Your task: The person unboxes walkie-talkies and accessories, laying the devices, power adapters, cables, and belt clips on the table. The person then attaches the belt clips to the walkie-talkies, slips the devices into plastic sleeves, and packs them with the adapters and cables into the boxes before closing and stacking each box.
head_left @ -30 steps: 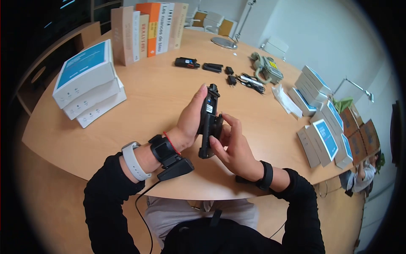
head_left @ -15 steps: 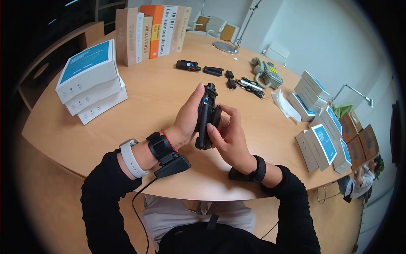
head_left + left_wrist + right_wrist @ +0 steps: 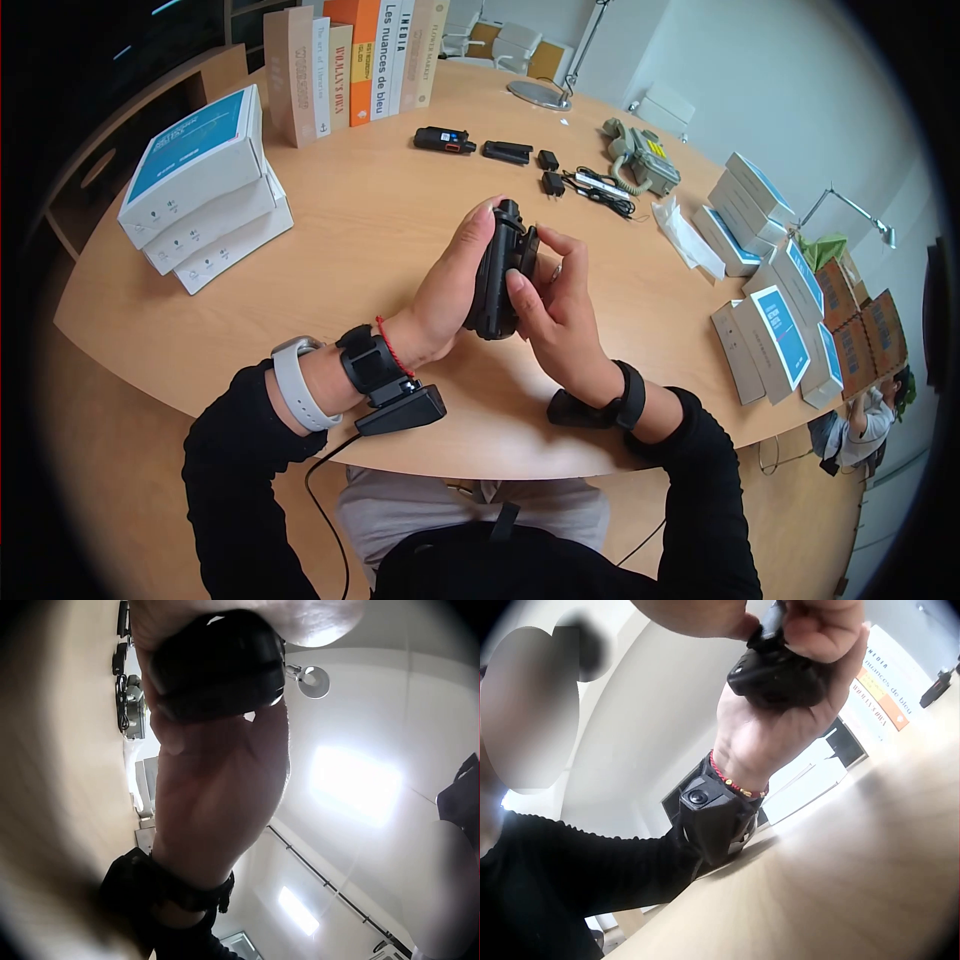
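In the head view a black handheld radio (image 3: 490, 290) is held up over the near part of the table, a stubby knob at its top end. My left hand (image 3: 440, 290) grips it from the left, thumb along its upper side. My right hand (image 3: 572, 325) pinches it from the right, thumb on its face and index finger near the top. The left wrist view has the radio's dark end (image 3: 221, 667) close up, with the right hand behind. In the right wrist view the radio's lower end (image 3: 776, 679) lies against the left palm.
Beyond the hands lie another black radio (image 3: 443, 140), a black back piece (image 3: 507, 152), small adapters (image 3: 552, 183) and coiled cables (image 3: 607, 200). A corded telephone (image 3: 645, 160) sits farther right. White boxes stand stacked left (image 3: 195, 190) and right (image 3: 765, 340); books (image 3: 350, 70) stand behind.
The recess with a white label on the radio is now covered by its black back piece, which has slid upward under the right thumb. Both hands keep their hold.
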`<state>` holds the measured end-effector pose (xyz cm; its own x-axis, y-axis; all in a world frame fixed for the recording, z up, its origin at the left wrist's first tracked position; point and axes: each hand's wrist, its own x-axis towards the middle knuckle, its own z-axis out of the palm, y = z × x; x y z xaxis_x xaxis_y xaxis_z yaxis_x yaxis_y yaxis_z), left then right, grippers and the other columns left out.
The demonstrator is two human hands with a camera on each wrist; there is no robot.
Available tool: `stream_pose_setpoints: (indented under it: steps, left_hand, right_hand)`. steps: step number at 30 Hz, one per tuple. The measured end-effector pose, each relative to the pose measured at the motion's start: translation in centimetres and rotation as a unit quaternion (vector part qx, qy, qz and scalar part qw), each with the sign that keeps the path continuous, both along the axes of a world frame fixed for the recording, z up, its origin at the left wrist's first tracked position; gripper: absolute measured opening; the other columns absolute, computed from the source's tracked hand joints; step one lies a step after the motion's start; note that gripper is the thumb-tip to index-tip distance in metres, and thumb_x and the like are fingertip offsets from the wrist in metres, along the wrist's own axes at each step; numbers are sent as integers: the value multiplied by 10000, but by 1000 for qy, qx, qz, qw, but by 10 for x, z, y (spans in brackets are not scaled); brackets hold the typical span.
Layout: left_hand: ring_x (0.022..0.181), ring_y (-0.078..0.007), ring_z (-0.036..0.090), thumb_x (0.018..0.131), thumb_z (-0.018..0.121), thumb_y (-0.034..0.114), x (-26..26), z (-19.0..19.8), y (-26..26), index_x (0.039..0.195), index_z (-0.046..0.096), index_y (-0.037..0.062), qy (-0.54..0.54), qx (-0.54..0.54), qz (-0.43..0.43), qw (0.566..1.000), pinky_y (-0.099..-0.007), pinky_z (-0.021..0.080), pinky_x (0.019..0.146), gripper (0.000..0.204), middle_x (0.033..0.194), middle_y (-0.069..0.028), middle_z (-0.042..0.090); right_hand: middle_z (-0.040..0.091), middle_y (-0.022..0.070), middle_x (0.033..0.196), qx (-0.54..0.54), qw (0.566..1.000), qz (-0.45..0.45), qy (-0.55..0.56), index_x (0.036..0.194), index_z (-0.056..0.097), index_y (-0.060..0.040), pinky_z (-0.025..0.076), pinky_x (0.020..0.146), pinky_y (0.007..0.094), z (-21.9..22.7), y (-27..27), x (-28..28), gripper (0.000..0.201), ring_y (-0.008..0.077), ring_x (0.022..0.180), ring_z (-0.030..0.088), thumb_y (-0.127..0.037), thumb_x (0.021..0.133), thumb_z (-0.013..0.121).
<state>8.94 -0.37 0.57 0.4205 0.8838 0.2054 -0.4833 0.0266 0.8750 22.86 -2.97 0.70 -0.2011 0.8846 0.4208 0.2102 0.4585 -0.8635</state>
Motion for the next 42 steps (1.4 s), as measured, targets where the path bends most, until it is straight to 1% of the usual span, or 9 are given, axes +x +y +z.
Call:
stream_pose_setpoints:
  steps: [15, 27, 29, 30, 35, 37, 38, 39, 42]
  left_hand:
    - [904, -96, 565, 964, 237, 522, 7, -3, -4, 1289, 379, 145, -3, -2, 34, 999, -259, 481, 815, 518, 969, -12, 540]
    - [853, -119, 610, 948, 278, 545, 6, -8, -2, 1119, 514, 133, -6, -77, 64, 995, -265, 509, 750, 505, 961, -38, 600]
    - [832, -121, 618, 942, 309, 540, -3, -7, 3, 1049, 548, 146, -40, -91, -74, 992, -268, 517, 697, 473, 934, -35, 614]
    - [827, -114, 616, 940, 325, 531, -1, -3, 2, 1012, 551, 162, -10, -123, -21, 992, -263, 512, 673, 439, 905, -24, 617]
    - [912, -322, 611, 897, 451, 518, -12, -13, 31, 1069, 509, 58, -78, -200, -1, 977, -464, 527, 800, 494, 962, -162, 569]
    - [931, -315, 608, 879, 536, 442, -15, -8, 35, 1036, 511, 41, -31, -180, 50, 982, -455, 528, 811, 432, 965, -154, 568]
    - [968, -322, 598, 863, 581, 367, -16, -5, 36, 1098, 479, 25, -25, -189, 53, 980, -441, 521, 839, 427, 1024, -164, 563]
    - [968, -322, 598, 863, 581, 367, -17, -3, 36, 1098, 479, 25, -25, -185, 50, 981, -441, 521, 839, 427, 1024, -164, 563]
    - [1036, -357, 572, 875, 560, 341, -20, -3, 38, 1262, 370, 50, -16, -177, 35, 983, -433, 509, 860, 520, 1166, -185, 521]
  right_hand:
    - [425, 12, 608, -4, 998, 20, 55, 1255, 318, -44, 328, 491, 245, 0, 6, 1, 435, 80, 534, 398, -83, 888, 548]
    - [478, 66, 624, -24, 999, 9, -44, 1267, 294, -45, 376, 495, 282, 11, 14, 5, 442, 133, 544, 464, -119, 901, 530]
    - [511, 92, 626, -80, 994, 38, -61, 1273, 286, -48, 394, 503, 292, 15, 17, 6, 454, 165, 550, 497, -154, 906, 532]
    - [547, 99, 634, -68, 992, 29, -98, 1269, 334, -49, 419, 526, 287, 15, 17, 9, 459, 182, 594, 561, -209, 898, 553]
    - [612, 73, 672, -56, 984, -75, -154, 1132, 544, -59, 471, 503, 243, 45, 61, 76, 403, 103, 559, 602, -338, 850, 617]
    - [629, 72, 693, 28, 933, -274, -230, 995, 619, -46, 476, 523, 259, 35, 120, 156, 273, 132, 599, 617, -288, 873, 584]
    - [646, 202, 758, 103, 866, -370, -320, 861, 653, 7, 492, 655, 417, 34, 131, 189, 299, 348, 679, 621, -280, 798, 596]
    - [625, 240, 769, 76, 824, -396, -397, 800, 659, 17, 482, 702, 458, 32, 145, 224, 279, 401, 747, 602, -247, 768, 579]
    - [643, 235, 873, -22, 738, -443, -509, 825, 674, 24, 495, 756, 441, 16, 174, 295, 248, 386, 828, 622, -172, 752, 540]
